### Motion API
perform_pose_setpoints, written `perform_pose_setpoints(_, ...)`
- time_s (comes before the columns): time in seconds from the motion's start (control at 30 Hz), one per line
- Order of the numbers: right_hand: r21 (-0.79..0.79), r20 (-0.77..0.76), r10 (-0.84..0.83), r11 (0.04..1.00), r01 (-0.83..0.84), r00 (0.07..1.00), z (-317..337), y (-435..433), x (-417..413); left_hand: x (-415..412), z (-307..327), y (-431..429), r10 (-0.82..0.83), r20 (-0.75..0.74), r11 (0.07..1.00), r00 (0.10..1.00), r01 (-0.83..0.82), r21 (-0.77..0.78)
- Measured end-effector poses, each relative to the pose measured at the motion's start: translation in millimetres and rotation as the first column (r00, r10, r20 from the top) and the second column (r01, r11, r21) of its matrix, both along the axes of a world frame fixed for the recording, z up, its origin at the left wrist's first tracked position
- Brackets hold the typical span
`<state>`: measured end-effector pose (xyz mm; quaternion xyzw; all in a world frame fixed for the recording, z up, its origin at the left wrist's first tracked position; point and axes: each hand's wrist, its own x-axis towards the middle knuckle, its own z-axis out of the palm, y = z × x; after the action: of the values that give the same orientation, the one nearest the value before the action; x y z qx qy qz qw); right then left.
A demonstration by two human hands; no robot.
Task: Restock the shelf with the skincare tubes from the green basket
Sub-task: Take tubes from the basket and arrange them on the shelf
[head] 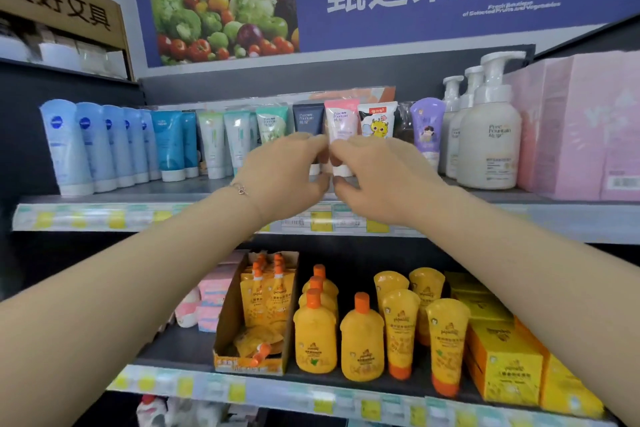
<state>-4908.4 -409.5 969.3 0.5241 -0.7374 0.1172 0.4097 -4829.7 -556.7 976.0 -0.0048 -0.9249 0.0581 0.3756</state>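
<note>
Both my hands reach up to the upper shelf [207,215], where skincare tubes stand cap-down in a row. My left hand [284,174] has its fingers curled at the lower part of the dark navy tube [308,118]. My right hand [377,177] pinches the pink tube [341,118] near its white cap. The two tubes stand side by side, upright, between a green tube [272,122] and a white dragon-print tube [377,122]. The green basket is out of view.
Blue tubes [93,142] fill the shelf's left end; a purple tube [427,122], white pump bottles [488,136] and pink boxes [575,136] stand to the right. The lower shelf holds yellow bottles [362,340], tubes and boxes. A produce poster hangs above.
</note>
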Motion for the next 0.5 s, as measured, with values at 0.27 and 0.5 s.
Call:
perform_pose_setpoints(0.27,0.082,-0.023,0.073,0.994,-0.071,0.997,-33.2,-20.2,46.7,60.7,-39.2,-23.7,0.069,0.050,0.997,0.996,-0.067,-0.041)
perform_pose_setpoints(0.5,0.126,0.077,0.051,0.990,-0.061,0.996,-79.1,-53.0,76.7,96.9,-80.1,-65.5,0.068,0.127,0.997,0.990,-0.071,0.018)
